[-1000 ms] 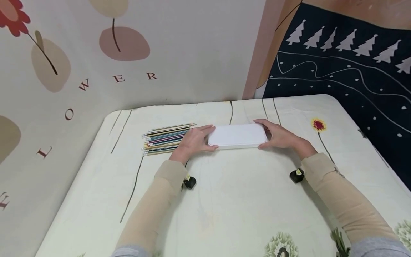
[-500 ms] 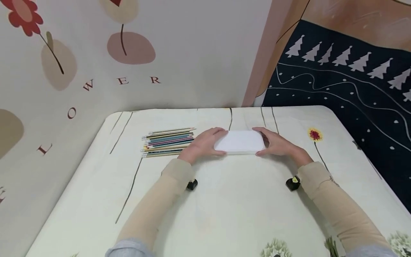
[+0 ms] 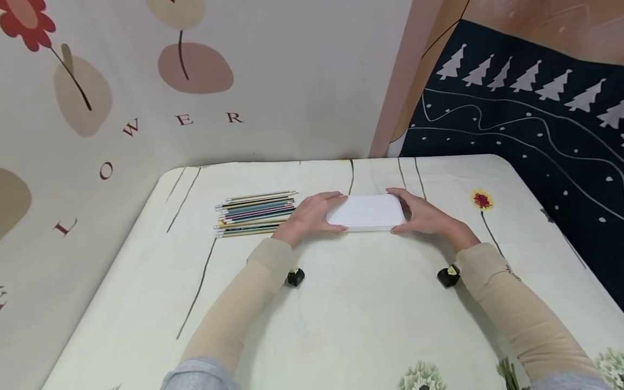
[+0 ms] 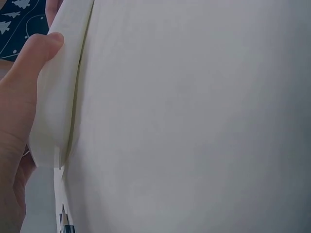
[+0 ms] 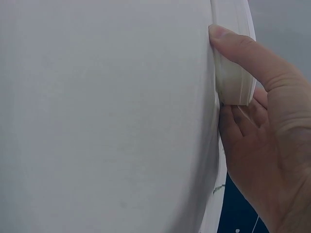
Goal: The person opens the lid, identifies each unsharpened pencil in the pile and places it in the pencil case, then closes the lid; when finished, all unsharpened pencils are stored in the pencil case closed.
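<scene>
A flat white box [image 3: 371,212] with rounded corners lies lengthwise across the far half of the table. My left hand [image 3: 314,215] grips its left end, thumb on the near side and fingers at the far edge. At the opposite end my right hand [image 3: 423,215] holds it the same way. In the left wrist view the thumb presses the pale side wall of the box [image 4: 60,97]. The right wrist view has the thumb tip low on the box [image 5: 235,73], near the tablecloth, with fingers behind its end. A row of pencils [image 3: 253,212] lies just left of my left hand.
The table wears a pale cloth [image 3: 361,303] printed with flowers and stems. Behind it stands a light wall hanging [image 3: 292,65] with lettering. A dark cloth [image 3: 526,119] with white trees hangs at the right.
My left hand has moved right, and its fingers now cover more of the box's left end. The right hand stays at its end. The pencils have not moved.
</scene>
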Available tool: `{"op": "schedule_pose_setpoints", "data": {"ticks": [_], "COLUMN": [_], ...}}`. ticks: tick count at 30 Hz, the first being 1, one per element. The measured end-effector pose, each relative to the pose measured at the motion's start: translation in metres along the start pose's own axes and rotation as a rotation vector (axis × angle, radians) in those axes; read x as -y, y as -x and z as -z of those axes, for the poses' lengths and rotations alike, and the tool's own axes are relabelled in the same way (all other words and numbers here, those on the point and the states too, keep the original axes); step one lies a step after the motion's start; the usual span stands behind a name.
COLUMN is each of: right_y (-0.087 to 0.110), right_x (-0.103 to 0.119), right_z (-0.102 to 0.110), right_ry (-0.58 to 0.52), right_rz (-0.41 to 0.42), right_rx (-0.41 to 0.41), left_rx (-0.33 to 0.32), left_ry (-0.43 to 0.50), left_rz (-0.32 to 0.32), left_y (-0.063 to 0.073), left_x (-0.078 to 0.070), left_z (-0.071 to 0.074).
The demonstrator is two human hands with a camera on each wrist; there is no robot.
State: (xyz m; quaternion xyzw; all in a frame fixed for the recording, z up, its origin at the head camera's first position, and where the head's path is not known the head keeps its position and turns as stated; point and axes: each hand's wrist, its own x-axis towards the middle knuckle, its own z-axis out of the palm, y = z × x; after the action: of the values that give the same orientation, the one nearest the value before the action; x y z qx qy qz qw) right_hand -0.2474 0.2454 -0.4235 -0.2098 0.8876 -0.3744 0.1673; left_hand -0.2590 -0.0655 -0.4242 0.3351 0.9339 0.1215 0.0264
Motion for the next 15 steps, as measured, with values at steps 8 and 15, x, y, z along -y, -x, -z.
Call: {"op": "schedule_pose_setpoints", "data": {"ticks": [8, 15], "right_y": [0.0021, 0.0007], "right_x": [0.0035, 0.0018], "right_z": [0.0019, 0.0009], "right_ry": [-0.009, -0.016], "right_rz": [0.0, -0.006], "right_rx": [0.001, 0.003], "left_rx": [-0.005, 0.011], "left_ry": [-0.005, -0.02], "left_rz": [-0.009, -0.002], "left_y": [-0.0015, -0.0029], "left_x": [0.0005, -0.0001], "left_z": [0.0025, 0.0031]}}
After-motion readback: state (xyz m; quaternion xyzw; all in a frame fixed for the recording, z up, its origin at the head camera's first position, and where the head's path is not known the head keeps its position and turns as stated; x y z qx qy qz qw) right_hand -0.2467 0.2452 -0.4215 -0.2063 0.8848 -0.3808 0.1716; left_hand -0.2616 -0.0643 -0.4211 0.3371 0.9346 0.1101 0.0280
